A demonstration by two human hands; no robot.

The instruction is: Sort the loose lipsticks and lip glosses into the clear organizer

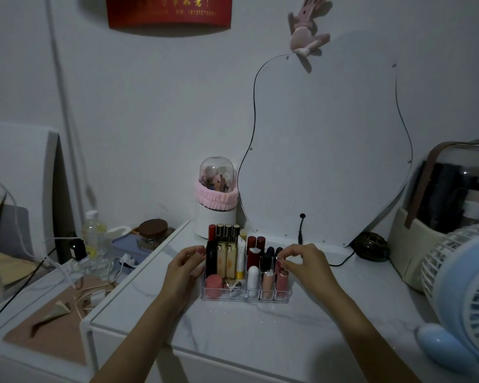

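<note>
Dim grey wall fills most of what I see, with my wavy-edged mirror (324, 150) leaning against it at twelve o'clock and the marble-patterned bench (233, 327) spread below. A blue fan (465, 288) crowds the bench at three o'clock, and behind it sits a domed storage case (437, 217); a white brush holder with a pink band (216, 200) stands at eleven o'clock. Dead centre is the clear organizer (245, 295), already packed: tall gold and dark tubes in its back rows, shorter pink and white ones in front. My left hand (184, 268) rests with relaxed, loosely curled fingers against the organizer's nine o'clock wall, steadying it and holding nothing. My right hand (302, 262) hovers over the three o'clock corner, thumb and fingertips pinched together above a rosy lipstick (281, 280) standing in the front cell; whether they actually grip its cap I cannot tell. I see no loose lipsticks lying on the bench, so I judge the sorting is nearly finished. The risk now is crowding: the tubes stand close, and a careless sideways nudge could topple neighbours like dominoes, or tip the light tray. The bench edge at six o'clock is well apart, and there is open marble at four and seven o'clock for my arms to withdraw.
</note>
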